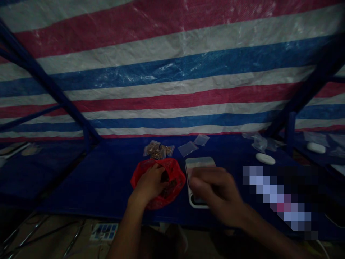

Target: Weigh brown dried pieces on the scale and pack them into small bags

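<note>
- Bag, red and open, sits on the blue table, left of the flat white device.
- Left hand, nearer, dips inside; whether its fingers clamp anything, one cannot tell.
- Right hand hovers over the device, fingers curled together, any hold hidden.

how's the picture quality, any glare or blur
In the head view, light is dim, pale glints show on the striped tarp, the right hand looks slightly blurred, dark contents in the red plastic bag are hard to identify, and a pixelated patch hides part of the right side.
</note>
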Motion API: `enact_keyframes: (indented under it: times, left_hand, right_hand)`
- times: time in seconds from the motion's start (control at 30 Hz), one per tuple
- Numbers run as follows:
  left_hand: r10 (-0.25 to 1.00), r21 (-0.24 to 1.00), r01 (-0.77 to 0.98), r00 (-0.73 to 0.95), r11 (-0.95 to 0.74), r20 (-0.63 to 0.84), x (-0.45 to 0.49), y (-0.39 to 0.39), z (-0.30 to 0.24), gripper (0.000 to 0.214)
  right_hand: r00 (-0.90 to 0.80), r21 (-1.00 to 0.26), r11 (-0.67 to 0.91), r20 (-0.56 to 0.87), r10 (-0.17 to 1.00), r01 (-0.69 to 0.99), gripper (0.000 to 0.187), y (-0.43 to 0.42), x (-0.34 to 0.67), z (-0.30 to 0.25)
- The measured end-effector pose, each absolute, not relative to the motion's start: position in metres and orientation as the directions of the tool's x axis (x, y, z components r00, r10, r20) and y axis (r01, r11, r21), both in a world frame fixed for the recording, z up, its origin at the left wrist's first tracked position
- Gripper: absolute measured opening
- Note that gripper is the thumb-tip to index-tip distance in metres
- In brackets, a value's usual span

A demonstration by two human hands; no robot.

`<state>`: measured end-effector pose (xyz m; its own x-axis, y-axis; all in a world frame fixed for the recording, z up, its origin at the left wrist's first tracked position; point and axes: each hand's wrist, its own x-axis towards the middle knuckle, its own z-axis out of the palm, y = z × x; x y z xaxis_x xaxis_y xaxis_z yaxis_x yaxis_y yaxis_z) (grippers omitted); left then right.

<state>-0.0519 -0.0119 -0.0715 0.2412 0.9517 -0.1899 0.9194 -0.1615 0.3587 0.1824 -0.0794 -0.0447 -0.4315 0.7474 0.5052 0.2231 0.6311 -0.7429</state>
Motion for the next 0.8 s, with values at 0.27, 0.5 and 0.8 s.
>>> enact_keyframes:
  times: [0.27, 0.5, 0.8]
  left_hand:
    - [0.941, 0.383, 0.898, 0.296, -0.215, -0.166, -0.05, -0.012, -0.072, 0.025]
    - [0.947, 0.412, 0.889, 0.283, -0.2, -0.151, -0.056, -0.009, -0.077, 0.03]
    - [0.956, 0.397, 0.905, 0.239, -0.156, -0.169, -0.056, -0.01, -0.072, 0.026]
  right_hand:
    - [-0.659, -0.332, 0.623, 0.007, 0.752, 0.708, 0.034, -0.014, 0.125, -0.076]
    - [-0.617, -0.351, 0.579, 0.005, 0.787, 0.736, 0.034, -0.012, 0.121, -0.071]
    - [-0.587, -0.38, 0.528, -0.05, 0.808, 0.76, 0.032, -0.003, 0.106, -0.079]
